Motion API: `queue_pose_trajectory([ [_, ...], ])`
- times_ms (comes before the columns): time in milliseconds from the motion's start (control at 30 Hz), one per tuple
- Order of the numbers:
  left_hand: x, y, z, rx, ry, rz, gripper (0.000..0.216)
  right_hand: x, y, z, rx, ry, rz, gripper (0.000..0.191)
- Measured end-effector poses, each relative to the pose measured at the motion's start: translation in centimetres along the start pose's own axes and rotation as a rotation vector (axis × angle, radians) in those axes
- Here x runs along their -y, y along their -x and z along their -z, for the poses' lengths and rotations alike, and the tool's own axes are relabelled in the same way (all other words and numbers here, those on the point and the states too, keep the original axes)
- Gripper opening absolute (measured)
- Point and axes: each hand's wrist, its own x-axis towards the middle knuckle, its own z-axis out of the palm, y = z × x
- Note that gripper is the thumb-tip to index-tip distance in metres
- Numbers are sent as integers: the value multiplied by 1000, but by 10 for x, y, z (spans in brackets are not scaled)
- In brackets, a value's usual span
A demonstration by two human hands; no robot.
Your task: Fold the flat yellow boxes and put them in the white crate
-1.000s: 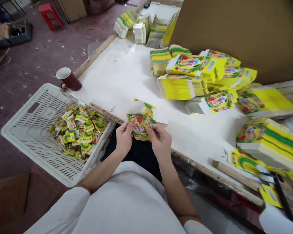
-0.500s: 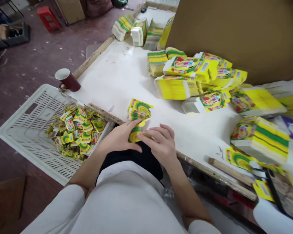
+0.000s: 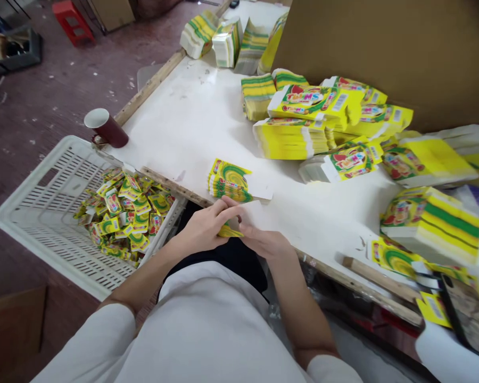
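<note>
Pretty simple: a small carton (image 3: 253,214) is pinched by left hand (image 3: 205,226) and right hand (image 3: 269,242), both grips snug, fanned cartons (image 3: 228,178) laid nearby on the counter (image 3: 175,127).

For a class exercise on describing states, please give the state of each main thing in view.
Held carton: white side showing
Left hand: gripping it
Right hand: gripping it
Near carton stack: flat, layered
Large carton stacks: grouped, some overlapping
White basket: partly filled
Basket's cartons: jumbled
Mug: upright, contents unclear
Red stool: upright
</note>
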Motion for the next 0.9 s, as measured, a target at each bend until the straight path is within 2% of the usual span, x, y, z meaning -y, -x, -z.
queue_pose_trajectory([
  [100, 1, -1, -4, -5, 45, 21, 64, -10, 3, -4, -111, 131, 56, 72],
  [200, 2, -1, -11, -22, 199, 67, 73, -16, 8, -12, -223, 458, 236, 72],
  [267, 4, -1, -16, -55, 282, 67, 77, -16, 12, -14, -200, 685, 323, 73],
  [333, 3, -2, -17, -101, 291, 61, 73, -15, 13, -12, -173, 820, 378, 72],
  [400, 1, -3, -14, -149, 229, 94, 65, -17, 12, -6, -224, 849, 414, 67],
  [500, -5, -3, -7, -193, 110, 188, 55, -23, 11, -1, -341, 776, 414, 64],
  [633, -10, 1, -3, -257, 55, 190, 48, -26, 10, -11, -291, 816, 410, 93],
  [700, -10, 2, -5, -307, 18, 177, 48, -24, 9, -17, -340, 892, 403, 97],
  [767, -9, 1, -6, -337, -4, 184, 48, -22, 7, -18, -371, 901, 388, 95],
  [900, -7, -3, -3, -308, 37, 198, 49, -20, 7, -6, -225, 860, 396, 76],
])
